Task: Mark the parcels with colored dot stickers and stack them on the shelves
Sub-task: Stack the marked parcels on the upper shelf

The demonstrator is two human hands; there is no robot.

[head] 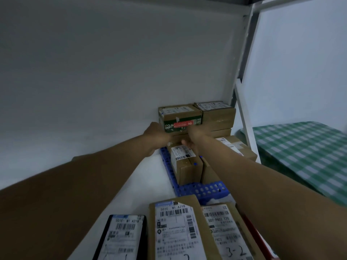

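Note:
Both my arms reach deep into the shelf corner. My left hand (155,136) and my right hand (194,135) hold the sides of a green-and-brown parcel (179,115) with a red label, which sits on top of a stack against the back wall. My fingers are hidden behind the parcel. Beside it to the right stands a brown parcel (217,113) with a white label. Below, a labelled brown parcel (185,162) with a blue dot sticker (195,164) sits in a blue perforated tray (202,191).
Three labelled parcels lie at the near edge: a black one (122,239), a brown one (178,229), another marked 3-2 (227,233). A white shelf upright (242,102) rises on the right. A green checked cloth (304,152) covers a surface beyond it.

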